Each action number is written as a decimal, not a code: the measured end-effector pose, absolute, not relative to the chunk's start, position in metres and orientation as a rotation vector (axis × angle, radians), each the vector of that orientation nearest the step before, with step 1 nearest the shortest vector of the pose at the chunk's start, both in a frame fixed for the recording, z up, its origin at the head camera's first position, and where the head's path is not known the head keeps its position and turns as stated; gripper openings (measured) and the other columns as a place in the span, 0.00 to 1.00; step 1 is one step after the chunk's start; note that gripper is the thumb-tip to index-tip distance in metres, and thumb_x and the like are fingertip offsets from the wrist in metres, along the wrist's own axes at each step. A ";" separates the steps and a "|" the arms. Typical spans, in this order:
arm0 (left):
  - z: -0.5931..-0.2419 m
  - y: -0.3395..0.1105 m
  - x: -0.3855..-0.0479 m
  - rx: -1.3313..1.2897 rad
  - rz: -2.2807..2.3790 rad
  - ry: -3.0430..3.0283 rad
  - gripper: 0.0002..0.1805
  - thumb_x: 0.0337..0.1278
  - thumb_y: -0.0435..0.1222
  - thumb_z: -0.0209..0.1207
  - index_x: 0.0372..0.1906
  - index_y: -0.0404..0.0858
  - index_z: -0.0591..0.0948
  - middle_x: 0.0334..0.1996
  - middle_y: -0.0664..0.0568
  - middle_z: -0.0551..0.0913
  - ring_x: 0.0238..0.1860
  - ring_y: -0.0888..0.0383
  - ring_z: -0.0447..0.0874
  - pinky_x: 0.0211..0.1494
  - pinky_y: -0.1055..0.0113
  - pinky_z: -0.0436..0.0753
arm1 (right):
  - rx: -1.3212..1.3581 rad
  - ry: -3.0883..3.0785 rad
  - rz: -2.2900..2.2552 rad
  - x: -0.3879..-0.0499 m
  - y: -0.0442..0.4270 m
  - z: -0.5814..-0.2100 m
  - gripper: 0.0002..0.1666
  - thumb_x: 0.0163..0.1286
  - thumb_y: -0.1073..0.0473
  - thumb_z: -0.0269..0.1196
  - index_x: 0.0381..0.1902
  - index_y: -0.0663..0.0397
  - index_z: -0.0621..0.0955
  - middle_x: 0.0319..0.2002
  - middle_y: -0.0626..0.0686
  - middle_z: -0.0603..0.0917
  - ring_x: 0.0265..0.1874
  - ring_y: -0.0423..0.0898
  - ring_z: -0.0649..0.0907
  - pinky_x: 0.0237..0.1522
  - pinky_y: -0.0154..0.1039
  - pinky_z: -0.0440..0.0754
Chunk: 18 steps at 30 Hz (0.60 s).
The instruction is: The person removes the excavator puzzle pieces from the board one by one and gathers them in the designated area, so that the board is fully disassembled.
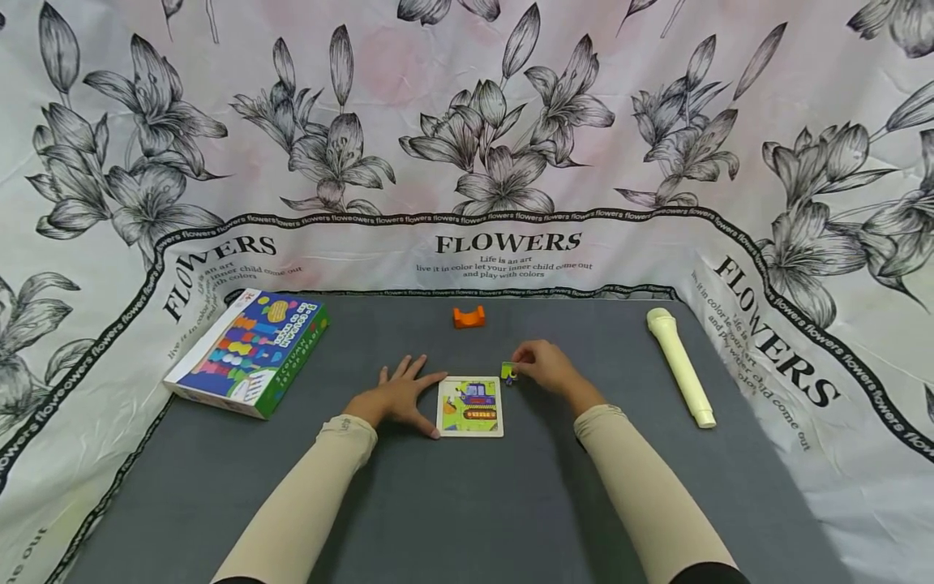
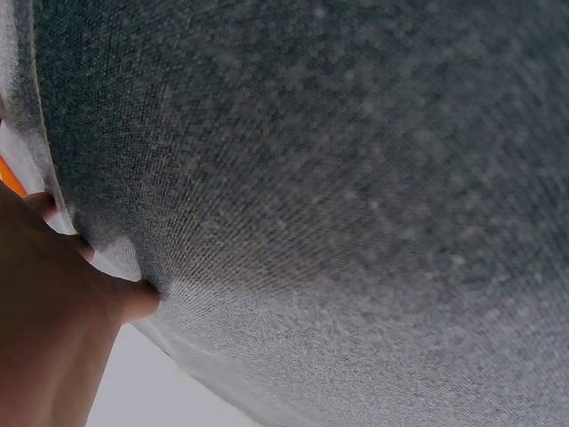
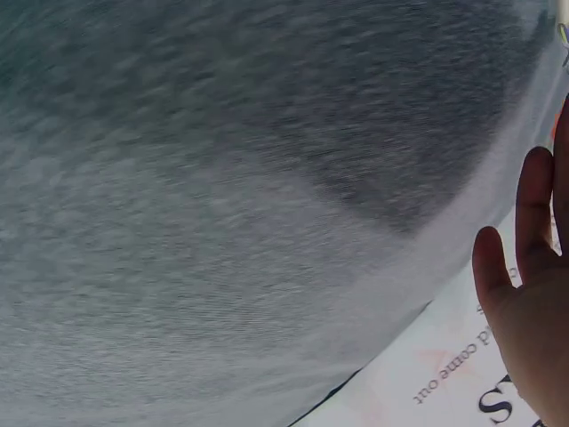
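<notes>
A small square puzzle board (image 1: pixel 470 407) with a pale rim and a vehicle picture on green lies in the middle of the grey table. Fingers spread, my left hand (image 1: pixel 397 397) rests at the board's left side, with its thumb and forefinger at the edge. Just off the upper right corner, my right hand (image 1: pixel 546 370) pinches a small green puzzle piece (image 1: pixel 507 371) between thumb and fingertips. In the left wrist view the left hand (image 2: pixel 53 311) shows at the lower left. The right wrist view catches part of the right hand (image 3: pixel 542 285); the piece's grip is not visible there.
Beyond the board stands an orange block (image 1: pixel 469 317) with a curved top. A blue and green toy box (image 1: pixel 251 353) lies at the left, and a pale yellow tube (image 1: pixel 682 367) at the right. Flower-printed cloth (image 1: pixel 503 253) hangs behind the grey tabletop (image 1: pixel 467 503).
</notes>
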<state>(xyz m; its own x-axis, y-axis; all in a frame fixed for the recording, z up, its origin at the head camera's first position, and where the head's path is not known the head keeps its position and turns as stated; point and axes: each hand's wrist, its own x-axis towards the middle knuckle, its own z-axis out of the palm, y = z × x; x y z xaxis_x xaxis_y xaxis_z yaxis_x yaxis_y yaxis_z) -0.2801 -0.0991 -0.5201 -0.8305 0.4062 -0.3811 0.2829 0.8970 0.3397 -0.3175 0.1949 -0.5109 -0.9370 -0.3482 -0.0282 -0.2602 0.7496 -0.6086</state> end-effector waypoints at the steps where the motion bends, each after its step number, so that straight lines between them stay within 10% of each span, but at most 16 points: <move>1: -0.520 -0.099 -0.280 0.502 0.373 2.610 0.60 0.32 0.62 0.74 0.76 0.60 0.57 0.79 0.47 0.39 0.78 0.42 0.30 0.71 0.32 0.37 | -0.495 2.800 -0.948 -0.318 0.197 -0.513 0.05 0.64 0.61 0.67 0.36 0.58 0.84 0.32 0.52 0.86 0.30 0.43 0.81 0.36 0.39 0.77; 18: -0.520 -0.099 -0.279 0.496 0.374 2.619 0.60 0.31 0.63 0.74 0.75 0.60 0.58 0.79 0.47 0.40 0.78 0.42 0.31 0.71 0.32 0.37 | -0.466 2.811 -0.853 -0.312 0.209 -0.525 0.05 0.64 0.59 0.66 0.35 0.54 0.85 0.32 0.49 0.85 0.30 0.42 0.79 0.39 0.44 0.76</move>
<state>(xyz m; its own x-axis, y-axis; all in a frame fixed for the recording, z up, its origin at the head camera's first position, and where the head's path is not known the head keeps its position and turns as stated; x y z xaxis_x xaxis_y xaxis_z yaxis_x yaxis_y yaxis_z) -0.2792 -0.0987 -0.5197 -0.8359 0.4014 -0.3745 0.2805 0.8987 0.3372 -0.3116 0.2090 -0.5254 -0.9373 -0.3419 -0.0682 -0.2463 0.7878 -0.5646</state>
